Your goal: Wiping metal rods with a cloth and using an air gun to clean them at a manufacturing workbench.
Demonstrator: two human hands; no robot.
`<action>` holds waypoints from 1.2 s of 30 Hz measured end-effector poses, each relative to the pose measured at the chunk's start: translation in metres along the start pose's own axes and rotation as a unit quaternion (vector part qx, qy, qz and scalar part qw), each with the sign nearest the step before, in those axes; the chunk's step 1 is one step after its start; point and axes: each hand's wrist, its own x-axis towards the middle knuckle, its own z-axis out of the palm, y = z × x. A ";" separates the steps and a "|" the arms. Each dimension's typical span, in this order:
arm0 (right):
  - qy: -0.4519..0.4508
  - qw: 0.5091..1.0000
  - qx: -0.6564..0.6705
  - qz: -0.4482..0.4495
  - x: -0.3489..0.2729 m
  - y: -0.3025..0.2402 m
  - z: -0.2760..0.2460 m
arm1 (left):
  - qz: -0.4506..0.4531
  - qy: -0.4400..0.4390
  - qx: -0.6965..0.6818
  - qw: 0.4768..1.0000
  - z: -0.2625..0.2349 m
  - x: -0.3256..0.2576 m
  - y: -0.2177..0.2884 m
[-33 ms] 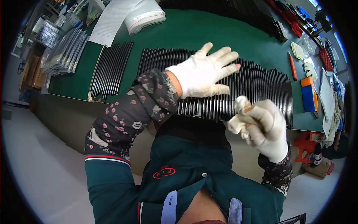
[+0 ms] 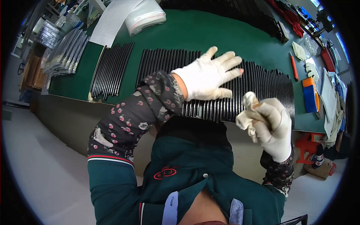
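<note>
A wide row of slim black rods (image 2: 266,84) lies side by side on the green worktable. Across the middle of the row rests my left hand (image 2: 210,77), in a white glove, palm down with its fingers spread; one fingertip pokes bare out of the glove. Just over the near edge of the row, my right hand (image 2: 275,127), gloved too, is closed round a crumpled white cloth (image 2: 247,116). A smaller batch of black rods (image 2: 112,69) lies apart to the left.
Bagged parts (image 2: 67,52) are stacked at the left edge, near a printed sheet (image 2: 112,22) and clear plastic bags (image 2: 145,17). To the right are a red pen-like tool (image 2: 293,66) and a blue-and-orange tape roll (image 2: 310,95). A red stool (image 2: 307,147) stands below.
Both my hands have shifted slightly to the right over the rods. The cloth has moved along with my right hand, and the rods stay where they were.
</note>
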 end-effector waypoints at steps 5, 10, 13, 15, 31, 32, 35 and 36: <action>0.034 0.998 -0.030 0.034 -0.009 0.011 -0.006 | -0.020 -0.062 0.023 0.998 0.009 -0.015 -0.001; 0.014 0.999 -0.032 0.015 0.000 0.015 0.003 | -0.032 -0.021 0.045 0.998 0.002 -0.019 -0.010; 0.010 0.998 -0.015 -0.057 0.029 0.008 0.025 | -0.064 -0.058 0.059 0.995 0.014 -0.011 -0.015; -0.031 0.997 -0.006 -0.064 0.042 0.008 0.047 | -0.069 -0.041 0.080 0.994 0.022 -0.010 -0.013; -0.251 0.922 -0.014 -0.295 0.021 -0.038 0.073 | -0.079 -0.051 0.044 0.995 0.016 -0.007 -0.014; -0.231 0.944 0.080 -0.222 0.031 -0.034 0.067 | -0.078 -0.052 0.048 0.994 0.016 -0.006 -0.013; -0.125 0.976 -0.043 -0.174 0.039 0.002 0.079 | -0.086 -0.064 0.051 0.993 0.009 -0.006 -0.010; -0.187 0.967 0.054 -0.164 0.034 -0.003 0.078 | -0.083 -0.060 0.063 0.993 0.011 -0.006 -0.010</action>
